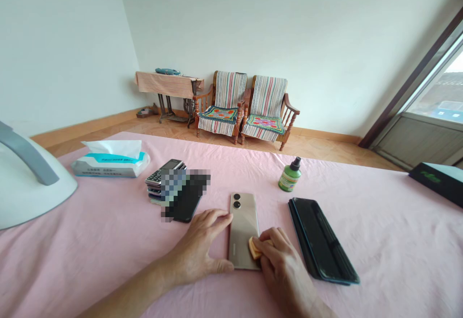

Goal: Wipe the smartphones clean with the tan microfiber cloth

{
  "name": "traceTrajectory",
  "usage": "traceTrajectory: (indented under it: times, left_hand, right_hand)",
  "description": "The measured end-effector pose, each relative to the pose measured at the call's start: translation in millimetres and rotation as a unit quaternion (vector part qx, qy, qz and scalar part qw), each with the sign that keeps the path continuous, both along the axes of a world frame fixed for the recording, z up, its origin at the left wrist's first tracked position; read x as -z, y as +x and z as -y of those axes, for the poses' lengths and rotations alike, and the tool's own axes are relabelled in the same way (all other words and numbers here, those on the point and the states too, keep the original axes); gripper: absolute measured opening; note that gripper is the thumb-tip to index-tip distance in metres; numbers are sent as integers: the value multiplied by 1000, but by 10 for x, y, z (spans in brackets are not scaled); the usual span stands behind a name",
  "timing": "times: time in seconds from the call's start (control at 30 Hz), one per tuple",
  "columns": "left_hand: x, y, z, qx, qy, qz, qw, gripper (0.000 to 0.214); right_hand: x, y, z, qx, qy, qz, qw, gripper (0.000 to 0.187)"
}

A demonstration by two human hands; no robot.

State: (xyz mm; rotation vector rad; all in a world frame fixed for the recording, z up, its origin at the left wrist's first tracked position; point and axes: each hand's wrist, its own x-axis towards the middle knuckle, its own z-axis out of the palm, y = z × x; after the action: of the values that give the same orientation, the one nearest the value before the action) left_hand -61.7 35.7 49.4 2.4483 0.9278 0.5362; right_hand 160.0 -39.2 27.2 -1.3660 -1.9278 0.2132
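A champagne-coloured smartphone (243, 226) lies back side up on the pink cloth, its two camera rings at the far end. Along its left edge rests my left hand (197, 241), fingers spread, with the index fingertip and thumb touching the edge and near corner. My right hand (284, 260) pinches a small folded orange cloth (254, 249) and presses it on the lower right of the phone's back. Right of that hand, two dark tablet-like devices (323, 241) lie stacked. A green spray bottle (289, 175) with a black top stands beyond the phone.
Left of the phone are a stack of keypad phones (164, 173) and a black phone (188, 204), partly pixelated. A tissue pack (112, 163) and a white-and-grey appliance (32, 183) stand further left. A black box (434, 180) sits at the right edge. Two wooden chairs (267, 101) stand beyond.
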Motion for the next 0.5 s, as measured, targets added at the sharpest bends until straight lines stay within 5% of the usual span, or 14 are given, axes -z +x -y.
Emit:
traceTrajectory:
  times: [0.5]
  left_hand:
    - [-44,12,20,4,12,-4,1000,86]
  right_hand:
    - [-102,6,-501,61,-31,46,997,34]
